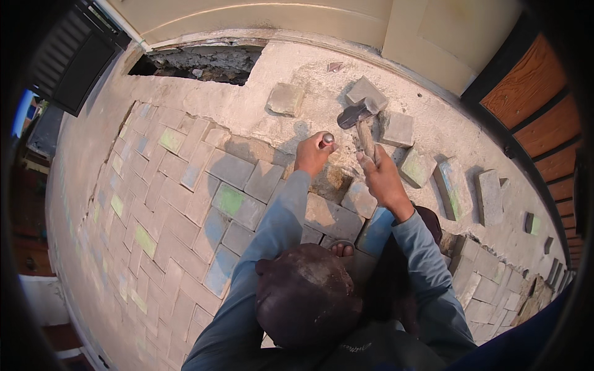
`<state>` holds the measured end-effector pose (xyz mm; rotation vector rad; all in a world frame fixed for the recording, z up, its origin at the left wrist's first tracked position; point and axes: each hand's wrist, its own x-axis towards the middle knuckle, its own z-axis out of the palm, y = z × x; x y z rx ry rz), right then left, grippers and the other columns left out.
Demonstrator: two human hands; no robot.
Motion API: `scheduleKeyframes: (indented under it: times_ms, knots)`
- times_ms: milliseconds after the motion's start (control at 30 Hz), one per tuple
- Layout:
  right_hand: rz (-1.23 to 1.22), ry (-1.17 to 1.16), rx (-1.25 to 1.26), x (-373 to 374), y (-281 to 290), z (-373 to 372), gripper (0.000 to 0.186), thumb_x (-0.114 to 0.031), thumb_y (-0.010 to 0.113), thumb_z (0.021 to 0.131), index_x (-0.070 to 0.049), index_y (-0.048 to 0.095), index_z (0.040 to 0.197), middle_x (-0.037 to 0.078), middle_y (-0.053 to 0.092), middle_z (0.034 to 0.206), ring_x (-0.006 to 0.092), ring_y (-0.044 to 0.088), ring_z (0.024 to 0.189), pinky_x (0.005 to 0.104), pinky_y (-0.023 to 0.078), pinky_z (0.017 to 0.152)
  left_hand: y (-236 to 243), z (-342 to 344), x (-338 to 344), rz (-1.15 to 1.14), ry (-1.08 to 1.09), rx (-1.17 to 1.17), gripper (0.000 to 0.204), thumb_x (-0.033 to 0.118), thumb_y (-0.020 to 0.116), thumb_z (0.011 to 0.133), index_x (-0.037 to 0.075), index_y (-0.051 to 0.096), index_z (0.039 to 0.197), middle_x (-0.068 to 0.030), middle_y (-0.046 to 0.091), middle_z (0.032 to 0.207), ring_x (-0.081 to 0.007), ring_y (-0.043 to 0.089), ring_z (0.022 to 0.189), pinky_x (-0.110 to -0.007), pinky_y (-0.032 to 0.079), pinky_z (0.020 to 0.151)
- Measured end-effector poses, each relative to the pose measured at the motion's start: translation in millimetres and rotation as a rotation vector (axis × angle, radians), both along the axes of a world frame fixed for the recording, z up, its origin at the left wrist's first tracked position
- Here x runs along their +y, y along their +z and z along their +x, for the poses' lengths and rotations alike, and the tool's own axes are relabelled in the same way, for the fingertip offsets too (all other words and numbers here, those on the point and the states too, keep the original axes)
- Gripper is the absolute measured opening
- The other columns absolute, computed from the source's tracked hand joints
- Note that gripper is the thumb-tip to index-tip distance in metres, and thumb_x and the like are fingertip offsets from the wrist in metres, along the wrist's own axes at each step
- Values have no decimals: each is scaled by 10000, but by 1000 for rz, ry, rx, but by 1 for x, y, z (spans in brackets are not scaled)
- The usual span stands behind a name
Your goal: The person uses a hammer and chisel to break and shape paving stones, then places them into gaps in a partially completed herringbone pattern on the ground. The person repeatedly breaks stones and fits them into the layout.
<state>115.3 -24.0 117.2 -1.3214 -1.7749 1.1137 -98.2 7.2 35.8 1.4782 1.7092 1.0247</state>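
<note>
sunlit paving [176,247] of grey-brown bricks with patches of faded green and blue, a pale concrete strip [284,62] along a cream wall [278,17], a dark rectangular pit [204,63] near its foot, a black-framed wooden panel [526,83] at right, a dark gate [74,59] at upper left

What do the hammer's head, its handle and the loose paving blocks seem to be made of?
Hammer head: probably steel, dull and dark, with a paler, worn-looking end.
Handle: likely wood, unpolished, by its light brown colour.
Loose paving blocks: apparently concrete, matt, plain grey; some show green colouring.
</note>
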Motion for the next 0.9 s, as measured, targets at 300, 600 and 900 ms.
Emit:
scheduleKeyframes:
  times_ms: [300,600,900]
  knots:
    - [779,176,1019,36,225,17,376,-303,498,1083,-119,439,760,-36,376,659,68,354,499,279,327,428,-2,0,3,-35,-10,49,337,292,797,867,85,735,1125,-139,750,967,-282,707,877,-428,538,807]
    - [56,75,-99,-1,-7,0,344,-260,605,1029,38,504,1167,271,643,865,382,668,803,461,502,752,-17,-18,10,13,49,-129,321,280,796,848,63,728,1074,-66,728,920,-162,670,845,-325,513,792]
    - [559,419,919,40,217,22,331,-368,508,1075,-134,456,847,-46,361,661,64,337,523,244,335,474,-5,0,4,-18,-44,83,321,322,786,876,88,732,1088,-129,755,970,-289,714,878,-417,540,807]
